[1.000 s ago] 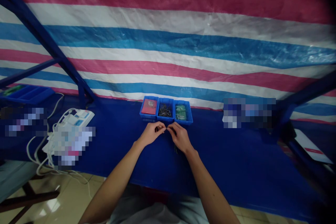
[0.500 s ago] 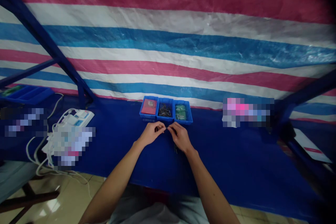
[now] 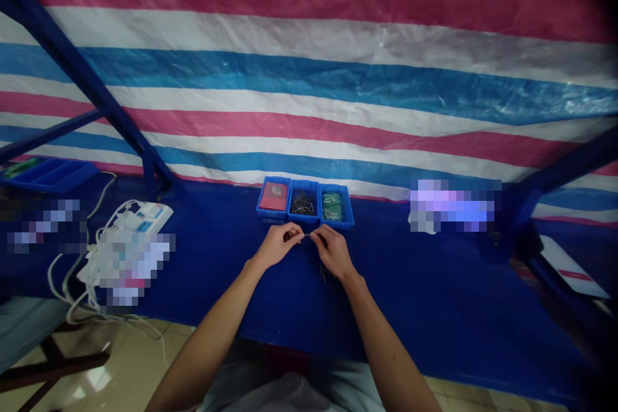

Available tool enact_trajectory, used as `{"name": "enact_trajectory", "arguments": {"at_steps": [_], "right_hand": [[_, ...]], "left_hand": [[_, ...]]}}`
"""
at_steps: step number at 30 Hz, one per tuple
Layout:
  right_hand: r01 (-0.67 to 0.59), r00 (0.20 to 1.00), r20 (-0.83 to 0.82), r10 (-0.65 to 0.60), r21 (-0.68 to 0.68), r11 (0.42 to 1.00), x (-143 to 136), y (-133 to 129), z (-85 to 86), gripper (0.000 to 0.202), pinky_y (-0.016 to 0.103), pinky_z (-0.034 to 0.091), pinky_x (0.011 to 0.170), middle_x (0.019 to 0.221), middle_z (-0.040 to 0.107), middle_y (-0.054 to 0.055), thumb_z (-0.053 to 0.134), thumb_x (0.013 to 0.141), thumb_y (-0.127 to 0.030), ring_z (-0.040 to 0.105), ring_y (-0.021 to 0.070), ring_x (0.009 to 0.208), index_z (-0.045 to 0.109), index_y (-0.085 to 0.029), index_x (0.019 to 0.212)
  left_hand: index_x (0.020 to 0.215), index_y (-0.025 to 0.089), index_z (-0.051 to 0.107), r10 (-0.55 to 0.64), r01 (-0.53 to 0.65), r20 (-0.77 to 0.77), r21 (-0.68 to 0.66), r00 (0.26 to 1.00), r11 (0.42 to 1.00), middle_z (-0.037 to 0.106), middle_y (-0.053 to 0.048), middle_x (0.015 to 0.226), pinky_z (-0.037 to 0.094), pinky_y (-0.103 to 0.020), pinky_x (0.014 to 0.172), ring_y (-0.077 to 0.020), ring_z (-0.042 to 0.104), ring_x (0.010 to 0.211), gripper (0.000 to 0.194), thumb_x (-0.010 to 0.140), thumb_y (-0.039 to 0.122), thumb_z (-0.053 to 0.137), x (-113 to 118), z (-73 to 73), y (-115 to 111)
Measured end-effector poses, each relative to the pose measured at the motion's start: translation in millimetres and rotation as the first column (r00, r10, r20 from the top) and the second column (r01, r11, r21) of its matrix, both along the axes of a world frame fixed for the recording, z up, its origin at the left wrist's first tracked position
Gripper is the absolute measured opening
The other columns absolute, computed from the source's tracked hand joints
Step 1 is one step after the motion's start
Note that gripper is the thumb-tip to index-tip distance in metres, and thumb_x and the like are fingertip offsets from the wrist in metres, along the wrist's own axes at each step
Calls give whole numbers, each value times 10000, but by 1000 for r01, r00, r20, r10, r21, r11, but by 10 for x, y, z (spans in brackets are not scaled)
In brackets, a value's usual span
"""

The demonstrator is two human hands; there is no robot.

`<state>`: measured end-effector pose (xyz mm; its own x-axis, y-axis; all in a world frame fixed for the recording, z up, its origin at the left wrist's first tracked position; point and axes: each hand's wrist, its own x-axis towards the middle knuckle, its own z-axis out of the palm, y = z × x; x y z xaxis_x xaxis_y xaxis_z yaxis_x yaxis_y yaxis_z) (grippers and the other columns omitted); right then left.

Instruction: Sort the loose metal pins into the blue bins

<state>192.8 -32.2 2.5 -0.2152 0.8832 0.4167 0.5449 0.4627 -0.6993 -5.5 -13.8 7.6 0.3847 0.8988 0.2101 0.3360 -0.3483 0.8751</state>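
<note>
My left hand (image 3: 280,244) and my right hand (image 3: 332,250) meet just in front of three small blue bins, both closed in a pinch. Between their fingertips runs a thin, light, pin-like piece (image 3: 307,235), too small to name exactly. Each hand pinches one end of it. Beneath my right hand, several thin dark pieces (image 3: 324,272) lie on the blue table, partly hidden by the palm. The middle bin (image 3: 304,216) holds many slim dark metal pieces. In the left bin (image 3: 271,213) is something flat and red, and in the right bin (image 3: 338,224) are green and whitish packets.
On the left, a white power strip (image 3: 153,215) lies among tangled white cables (image 3: 72,309). A blue divided tray (image 3: 62,174) stands farther back. Blurred-out items (image 3: 454,206) and a white flat object (image 3: 574,267) sit to the right. A striped sheet (image 3: 309,96) hangs behind the table (image 3: 207,244).
My right fingertips have shifted slightly right, away from the left ones, and a little more of the thin piece shows between them. The bins stay where they were.
</note>
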Motion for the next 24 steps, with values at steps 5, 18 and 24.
{"name": "enact_trajectory", "arguments": {"at_steps": [5, 18, 24], "right_hand": [[11, 1000, 6, -11, -2, 1000, 13, 7, -13, 319, 286, 418, 651, 748, 614, 37, 458, 1018, -339, 580, 175, 686, 626, -205, 783], [41, 996, 77, -37, -55, 998, 44, 31, -43, 492, 253, 327, 542, 582, 528, -10, 380, 1037, -448, 469, 127, 531, 514, -199, 634], [126, 991, -21, -129, -107, 986, 117, 54, -102, 557, 245, 301, 508, 527, 426, -28, 378, 1019, -516, 373, 106, 491, 430, -195, 567]], "left_hand": [[947, 159, 684, 6, -6, -5, -2, 1000, 1000, 725, -33, 768, 447, -240, 665, -152, 649, 688, 252, 947, 392, 588, 1, 10, 6], [947, 159, 676, -5, 5, -1, 6, 1000, 1000, 726, -32, 766, 452, -242, 665, -151, 654, 686, 240, 949, 380, 584, 4, -3, 17], [918, 161, 672, 45, -46, 39, 22, 998, 999, 715, -27, 739, 451, -235, 660, -145, 643, 669, 234, 947, 376, 586, -11, -5, 4]]}}
